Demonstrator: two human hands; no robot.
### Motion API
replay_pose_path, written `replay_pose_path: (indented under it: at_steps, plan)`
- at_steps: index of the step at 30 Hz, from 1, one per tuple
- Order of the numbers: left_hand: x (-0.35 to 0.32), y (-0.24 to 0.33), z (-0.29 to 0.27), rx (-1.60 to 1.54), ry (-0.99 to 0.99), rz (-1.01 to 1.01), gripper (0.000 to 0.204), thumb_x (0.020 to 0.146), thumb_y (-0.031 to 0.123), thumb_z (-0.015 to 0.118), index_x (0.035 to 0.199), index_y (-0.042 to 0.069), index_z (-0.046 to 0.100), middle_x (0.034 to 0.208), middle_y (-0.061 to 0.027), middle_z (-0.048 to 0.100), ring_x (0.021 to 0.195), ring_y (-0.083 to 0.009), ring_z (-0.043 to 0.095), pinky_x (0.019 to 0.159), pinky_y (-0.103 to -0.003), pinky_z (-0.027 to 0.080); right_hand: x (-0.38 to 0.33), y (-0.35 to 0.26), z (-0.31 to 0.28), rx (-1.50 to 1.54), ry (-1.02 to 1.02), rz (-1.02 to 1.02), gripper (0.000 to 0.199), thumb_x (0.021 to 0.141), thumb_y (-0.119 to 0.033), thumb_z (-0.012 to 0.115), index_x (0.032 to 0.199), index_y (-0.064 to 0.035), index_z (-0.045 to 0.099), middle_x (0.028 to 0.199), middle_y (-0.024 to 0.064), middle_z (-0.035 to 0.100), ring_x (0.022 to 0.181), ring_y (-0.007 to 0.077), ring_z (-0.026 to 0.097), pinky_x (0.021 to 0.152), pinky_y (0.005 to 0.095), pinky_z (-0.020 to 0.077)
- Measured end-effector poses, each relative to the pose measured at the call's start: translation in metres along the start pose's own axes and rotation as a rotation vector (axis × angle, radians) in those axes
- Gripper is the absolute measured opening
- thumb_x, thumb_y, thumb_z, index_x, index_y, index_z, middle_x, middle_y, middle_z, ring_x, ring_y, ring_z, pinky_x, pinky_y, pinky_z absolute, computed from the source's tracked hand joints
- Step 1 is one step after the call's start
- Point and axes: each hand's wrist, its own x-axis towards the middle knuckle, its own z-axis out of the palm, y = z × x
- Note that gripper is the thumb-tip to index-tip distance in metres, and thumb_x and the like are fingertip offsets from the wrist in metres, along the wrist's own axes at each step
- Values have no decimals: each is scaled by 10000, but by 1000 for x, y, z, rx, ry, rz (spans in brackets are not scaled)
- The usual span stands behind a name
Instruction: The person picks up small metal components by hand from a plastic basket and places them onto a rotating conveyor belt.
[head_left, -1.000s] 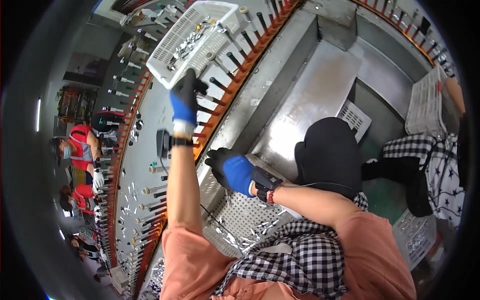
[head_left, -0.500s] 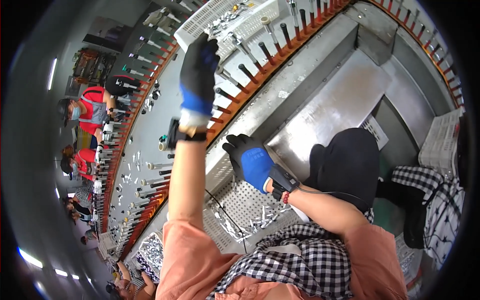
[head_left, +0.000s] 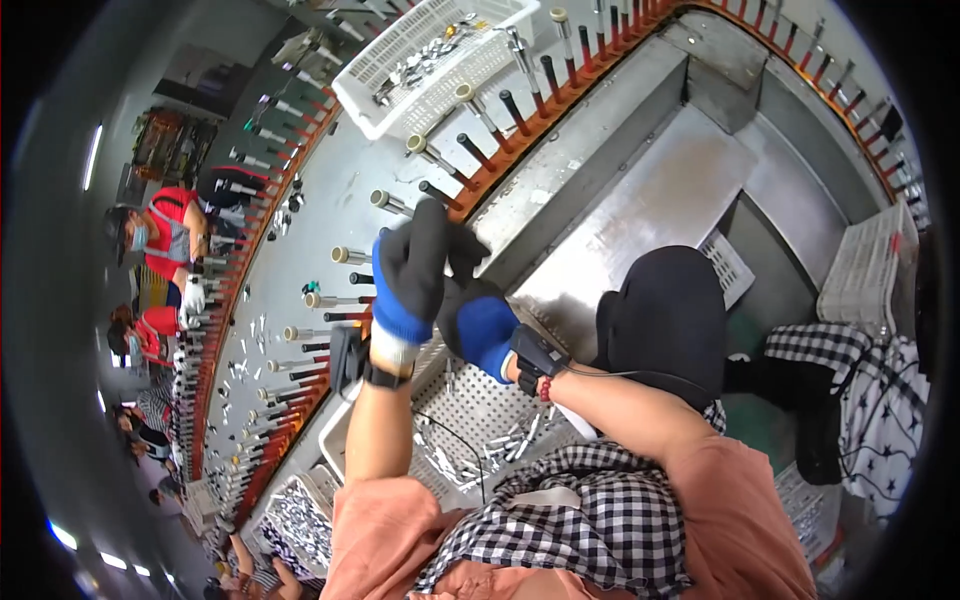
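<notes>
My left hand point(head_left: 418, 272), in a black and blue work glove, is at the near edge of the line of pegs. Its fingers are bent and closed; what they hold, if anything, is hidden. Right beside it is my right hand point(head_left: 478, 325), gloved alike, its fingers largely covered by the left hand. Closest to the hands are upright pegs on an orange-brown rail, among them a black-capped peg point(head_left: 440, 194) and a silver metal tube with a beige end point(head_left: 390, 203). Under the hands, a white perforated basket point(head_left: 465, 405) contains several small silver parts.
A white basket point(head_left: 366, 117) of small metal parts stands on the grey table beyond the rail. A metal trough point(head_left: 640, 190) lies to the right. Farther left, co-workers point(head_left: 172, 235) in red sit along the line. A cable point(head_left: 455, 432) crosses the near basket.
My left hand has drawn back from the white basket on the table toward me, and its fingers have bent. It now overlaps my right hand, whose spread fingers showed before.
</notes>
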Motion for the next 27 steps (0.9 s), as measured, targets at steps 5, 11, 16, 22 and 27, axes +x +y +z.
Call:
replay_pose_path:
  at_steps: [5,11,16,22,27]
  plan:
    - [-113,-32,-37,88,53,-117,541,1131,366,491,874,-38,742,740,-80,723,651,-151,650,623,-314,486,-4,1,-9,173,4,-101,335,855,-134,697,1187,-99,724,1208,173,713,1081,421,662,893,503,546]
    - [-169,-88,-104,231,273,-248,377,1089,310,584,1101,-14,776,953,-91,784,836,-150,690,785,-323,536,14,9,-13,217,-103,39,262,948,-245,682,1112,-57,762,1094,212,748,1021,400,702,919,466,566]
    - [-231,-220,-201,689,650,-336,399,1087,348,540,1055,38,790,928,-158,782,795,-292,738,731,-401,554,120,56,-52,443,115,-178,299,1034,-292,611,1222,-108,753,1174,192,756,1086,354,737,942,405,580]
    - [-252,-245,-217,1140,413,-370,380,1078,361,506,994,82,751,850,-225,708,775,-444,686,677,-533,529,214,79,-161,1019,200,369,498,1071,-467,441,1347,-129,683,1264,88,751,1158,226,688,1077,357,451]
    - [-216,-242,-243,941,190,-607,538,1030,499,552,949,12,768,874,-262,721,861,-436,712,759,-475,542,236,108,-123,1179,13,435,606,1104,-533,421,1448,-72,614,1362,160,700,1231,302,659,1107,392,466]
